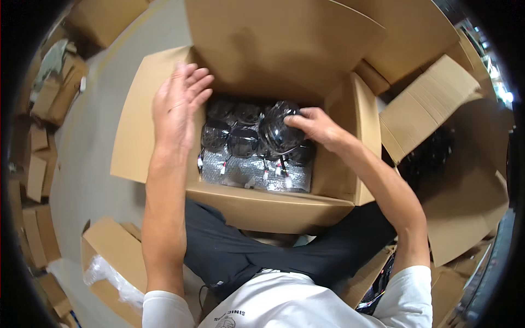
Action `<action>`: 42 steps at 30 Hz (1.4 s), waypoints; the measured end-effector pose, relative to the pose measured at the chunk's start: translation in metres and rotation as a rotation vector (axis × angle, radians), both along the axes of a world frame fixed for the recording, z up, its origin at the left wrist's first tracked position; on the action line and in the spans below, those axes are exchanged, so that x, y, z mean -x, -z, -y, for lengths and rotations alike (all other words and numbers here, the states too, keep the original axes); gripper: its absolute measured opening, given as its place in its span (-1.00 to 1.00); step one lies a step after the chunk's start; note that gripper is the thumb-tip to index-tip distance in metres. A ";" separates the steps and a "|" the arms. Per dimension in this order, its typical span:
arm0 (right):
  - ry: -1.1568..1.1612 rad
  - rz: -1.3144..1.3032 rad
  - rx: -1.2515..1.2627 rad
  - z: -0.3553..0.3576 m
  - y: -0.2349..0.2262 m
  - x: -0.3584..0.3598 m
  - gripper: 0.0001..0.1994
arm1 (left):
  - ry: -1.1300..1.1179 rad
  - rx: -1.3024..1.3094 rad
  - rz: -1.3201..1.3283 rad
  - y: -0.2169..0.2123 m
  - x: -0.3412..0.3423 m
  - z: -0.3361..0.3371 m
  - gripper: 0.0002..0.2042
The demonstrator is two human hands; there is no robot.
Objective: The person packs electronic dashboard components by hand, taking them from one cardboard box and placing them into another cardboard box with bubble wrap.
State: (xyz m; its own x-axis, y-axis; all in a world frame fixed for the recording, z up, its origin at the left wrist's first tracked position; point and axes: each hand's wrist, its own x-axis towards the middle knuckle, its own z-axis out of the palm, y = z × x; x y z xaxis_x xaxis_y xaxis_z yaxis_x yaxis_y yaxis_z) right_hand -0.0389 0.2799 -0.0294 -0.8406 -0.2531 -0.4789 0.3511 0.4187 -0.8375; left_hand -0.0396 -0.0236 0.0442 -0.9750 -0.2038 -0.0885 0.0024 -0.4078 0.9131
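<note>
Gripped at its right side by my right hand (314, 127) is a glossy black rounded part (278, 131), held over the inside of an open cardboard box (268, 210). My left hand (183, 98) is raised over the box's left flap, fingers apart and nothing in them. Several similar dark rounded parts (243, 141) lie in the box in rows. Short cables with white and red connectors (287, 179) trail from them onto a sheet of clear bubble wrap (235, 177). The kind of the parts is not plain.
To the right stands another open cardboard box (465, 202) with black items (435, 156) inside. A smaller box (117, 249) with clear plastic wrap (112, 279) is at the lower left. Folded cardboard (41, 180) is piled along the far left, beyond the grey floor (87, 158).
</note>
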 end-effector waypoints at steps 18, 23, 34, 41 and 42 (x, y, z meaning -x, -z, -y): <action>-0.277 0.217 -0.451 0.188 0.288 -0.045 -0.50 | -0.043 -0.149 -0.050 -0.004 0.016 0.019 -0.54; -0.666 -0.115 -0.376 0.172 0.201 -0.013 -0.62 | -0.028 -0.001 0.143 0.013 0.021 0.010 -0.51; -0.263 -0.385 0.032 -0.182 -0.081 -0.083 -0.67 | 0.802 0.697 0.105 0.044 -0.035 -0.084 -0.70; 1.101 -0.337 -0.327 -0.524 0.025 -0.154 -0.66 | 1.184 1.551 -0.506 0.058 -0.155 -0.211 -0.56; 1.191 -0.370 -0.647 -0.584 0.042 -0.174 -0.61 | 1.200 1.532 -0.537 0.065 -0.156 -0.222 -0.56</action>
State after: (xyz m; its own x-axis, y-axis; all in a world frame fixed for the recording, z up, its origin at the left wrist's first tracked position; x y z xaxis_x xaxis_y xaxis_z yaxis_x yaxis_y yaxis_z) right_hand 0.1352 0.8642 -0.0712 -0.4934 0.8678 0.0585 0.5677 0.3723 -0.7343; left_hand 0.1161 0.1988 -0.0209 -0.5109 0.8316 -0.2176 0.7099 0.5509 0.4388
